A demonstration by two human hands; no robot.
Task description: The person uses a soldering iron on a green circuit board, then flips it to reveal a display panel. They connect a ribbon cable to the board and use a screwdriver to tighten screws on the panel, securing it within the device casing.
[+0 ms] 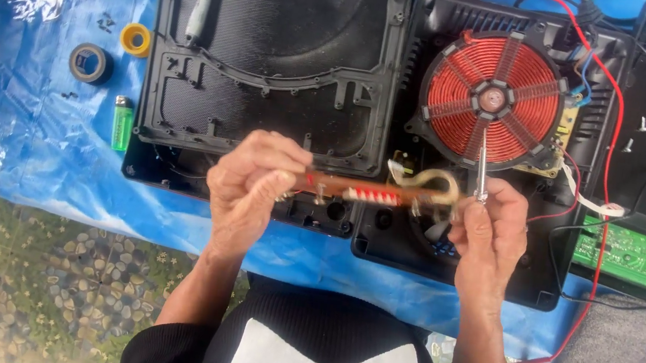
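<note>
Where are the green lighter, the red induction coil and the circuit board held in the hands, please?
green lighter (122, 123): head view, middle of its green body.
red induction coil (490, 99): head view, on the red copper winding near the hub.
circuit board (339, 187): head view, on the brown strip between the hands.

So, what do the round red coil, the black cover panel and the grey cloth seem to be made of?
The round red coil looks like wound copper wire with a glossy reddish enamel: fine concentric turns show. The black cover panel seems moulded plastic, matte, with ribs and screw posts. The grey cloth appears to be soft towel fabric, with a fuzzy, dull surface.
</note>
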